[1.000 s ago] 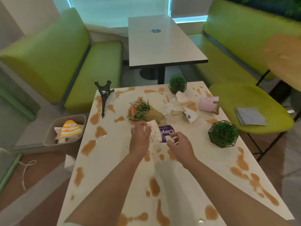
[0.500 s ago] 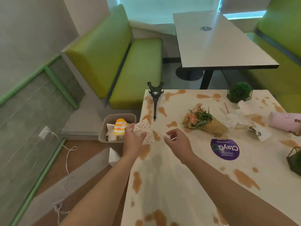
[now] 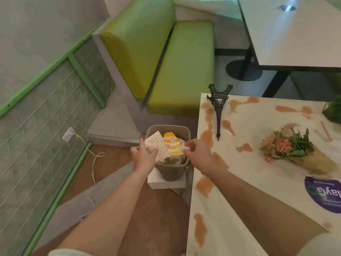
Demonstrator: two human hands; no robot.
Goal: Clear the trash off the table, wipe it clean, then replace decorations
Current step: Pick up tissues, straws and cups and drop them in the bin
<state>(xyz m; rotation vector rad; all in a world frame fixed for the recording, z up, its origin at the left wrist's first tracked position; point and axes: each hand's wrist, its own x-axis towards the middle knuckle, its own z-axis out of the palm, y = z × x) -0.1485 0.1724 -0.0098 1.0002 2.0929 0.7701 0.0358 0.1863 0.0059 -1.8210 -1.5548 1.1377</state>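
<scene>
Binning trash | left hand (image 3: 145, 157) pinching wrapper (image 3: 158, 145), right hand (image 3: 198, 154) pinching tissue (image 3: 183, 148) over bin (image 3: 172, 172) | table (image 3: 258, 191) unwiped, decorations unplaced

Light was soft and rather dim, with a cool teal glow spilling in from the window strip at the top edge. The far table (image 3: 295, 34) caught it and washed out pale. Warm sheen lay on the near table (image 3: 258, 182), faint glare around the brown spills (image 3: 203, 185). Shadows stayed weak and diffuse under the bin (image 3: 170, 172). Wide-angle bending curved the wall rail (image 3: 48, 69) and stretched the forearms at the bottom. Everything looked slightly smeared, and the plant (image 3: 334, 111) at the right edge blurred.
</scene>
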